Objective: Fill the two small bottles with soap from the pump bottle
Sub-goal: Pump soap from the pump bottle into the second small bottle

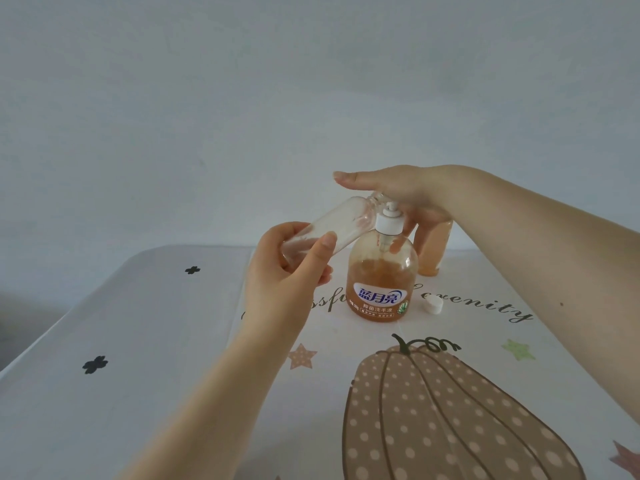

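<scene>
my left hand point(287, 271) wraps thumb and curled fingers around a clear small bottle point(332, 230), tilted with its mouth at the spout of the pump bottle point(381, 271) on the table point(138, 341). my right hand point(398, 192) lies flat on the pump, fingers straight and together. a filled bottle point(433, 251) stands behind; a white cap point(433, 304) lies beside it.
</scene>
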